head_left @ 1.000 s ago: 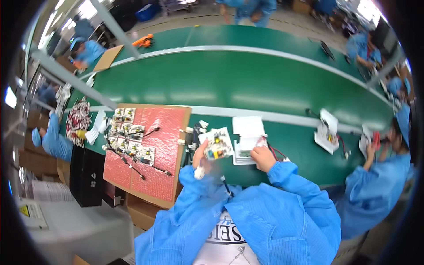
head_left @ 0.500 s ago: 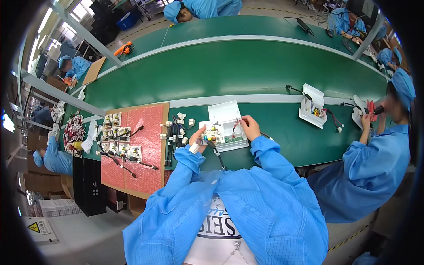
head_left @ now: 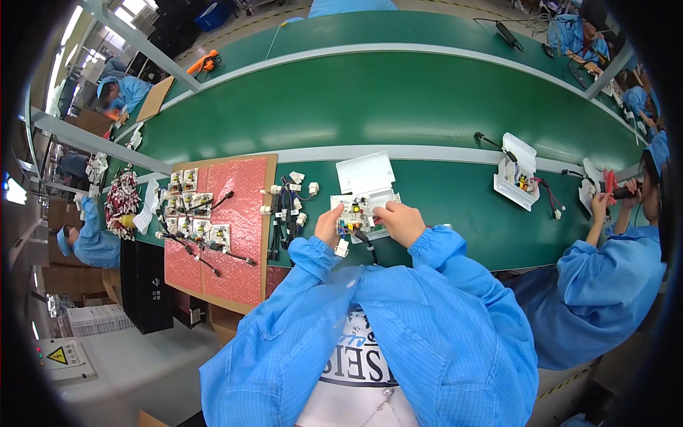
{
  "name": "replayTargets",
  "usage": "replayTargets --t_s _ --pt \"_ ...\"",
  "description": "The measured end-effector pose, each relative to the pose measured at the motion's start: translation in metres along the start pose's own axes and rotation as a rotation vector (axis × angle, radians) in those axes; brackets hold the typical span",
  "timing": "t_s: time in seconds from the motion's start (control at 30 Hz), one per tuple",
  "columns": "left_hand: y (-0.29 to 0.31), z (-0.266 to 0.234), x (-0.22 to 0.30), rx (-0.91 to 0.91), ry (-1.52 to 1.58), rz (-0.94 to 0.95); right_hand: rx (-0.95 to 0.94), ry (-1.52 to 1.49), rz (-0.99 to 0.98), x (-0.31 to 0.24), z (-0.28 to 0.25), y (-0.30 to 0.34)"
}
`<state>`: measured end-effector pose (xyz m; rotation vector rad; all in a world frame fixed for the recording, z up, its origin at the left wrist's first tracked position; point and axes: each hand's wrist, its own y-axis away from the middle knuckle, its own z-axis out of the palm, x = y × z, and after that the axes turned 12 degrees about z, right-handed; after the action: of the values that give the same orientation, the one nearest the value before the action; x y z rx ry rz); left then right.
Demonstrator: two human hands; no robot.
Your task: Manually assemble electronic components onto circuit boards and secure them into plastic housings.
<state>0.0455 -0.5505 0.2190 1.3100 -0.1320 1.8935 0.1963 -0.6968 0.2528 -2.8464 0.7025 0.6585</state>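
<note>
Clock read from mid-view. Eleven: blue bin (head_left: 215, 16). Between ten and eleven: orange tool (head_left: 205, 64) on far green strip (head_left: 384, 27). Between one and two: slim black device (head_left: 509, 36). Ten: flat brown cardboard (head_left: 154, 99). Nine: tangled red-and-white bundle (head_left: 122, 201), white paper (head_left: 147, 208) beside it. Eight: black box (head_left: 144, 285); farther out, yellow warning sign (head_left: 66, 354). Between three and four: blue-smocked co-worker (head_left: 587, 295).

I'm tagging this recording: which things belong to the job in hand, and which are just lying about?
Job in hand:
circuit board, held by the left hand
open white case, by the right hand
likely the similar boards on the pink sheet

Apparently lying about:
orange object
black box
</note>
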Motion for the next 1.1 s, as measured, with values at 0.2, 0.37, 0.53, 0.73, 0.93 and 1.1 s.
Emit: replayTargets --t_s 0.2,0.37,0.53,0.73,0.93,1.1 --pt "0.008 0.003 0.000 -0.003 0.068 -0.076 0.217 -0.294 -0.144 0.010 0.017 0.004" --pt "0.011 0.003 0.002 -0.031 -0.068 -0.062 -0.075 -1.021 0.350 0.012 0.027 0.010" --pt "0.011 0.001 0.005 -0.071 -0.033 -0.094 -0.238 -1.195 0.350 0.020 0.030 0.016" --pt "0.010 -0.003 0.001 -0.094 0.037 -0.105 -0.245 -1.326 0.378 0.010 0.025 0.024" --pt "0.007 -0.010 0.000 -0.183 -0.017 -0.138 -0.033 -1.138 0.436 0.002 0.044 0.017" --pt "0.013 -0.006 0.004 -0.203 -0.041 -0.167 0.001 -0.806 0.561 -0.001 0.047 0.012"
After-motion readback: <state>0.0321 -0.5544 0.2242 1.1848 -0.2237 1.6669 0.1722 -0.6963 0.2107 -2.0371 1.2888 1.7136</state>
